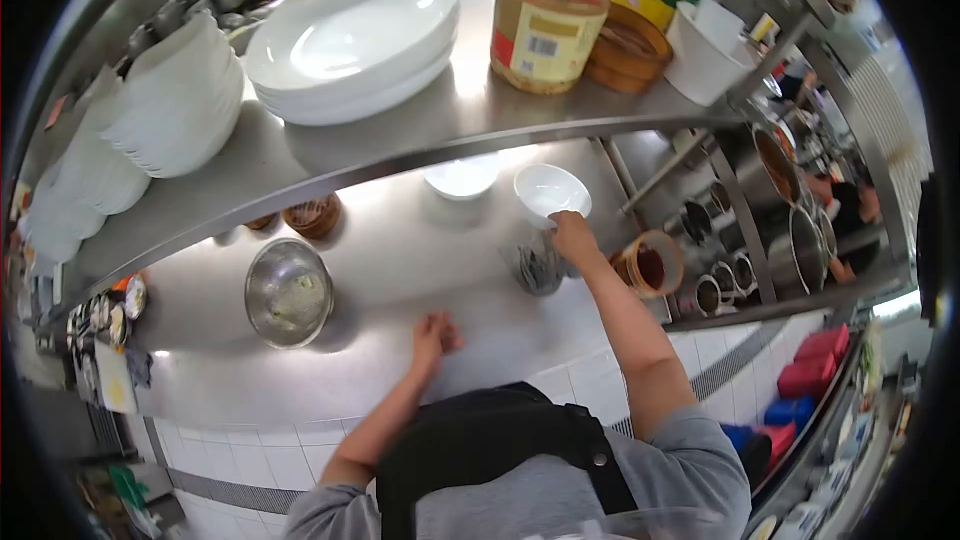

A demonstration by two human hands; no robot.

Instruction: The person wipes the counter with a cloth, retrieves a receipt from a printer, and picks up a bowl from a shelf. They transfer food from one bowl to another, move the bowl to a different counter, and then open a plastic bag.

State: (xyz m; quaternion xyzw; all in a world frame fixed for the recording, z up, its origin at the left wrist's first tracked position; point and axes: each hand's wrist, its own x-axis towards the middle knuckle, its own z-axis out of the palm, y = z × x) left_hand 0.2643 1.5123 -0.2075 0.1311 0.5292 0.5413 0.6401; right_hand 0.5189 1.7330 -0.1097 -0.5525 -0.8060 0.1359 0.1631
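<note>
My right hand (573,238) is closed on the near rim of a white bowl (552,192), at the far side of the steel counter. My left hand (434,340) hovers over the counter's front part, fingers loosely apart and holding nothing. Just below the bowl stands a clear container (538,270) with dark contents. A second white bowl (462,178) sits farther left, partly under the shelf. To the left of my left hand rests a metal mixing bowl (289,293) with pale, greenish residue inside.
Above the counter runs a steel shelf (420,145) with stacked white plates (355,30), stacked bowls (180,100) and a labelled tub (548,35). A tub of reddish-brown sauce (650,265) stands at the right. A cutting board (115,377) lies far left.
</note>
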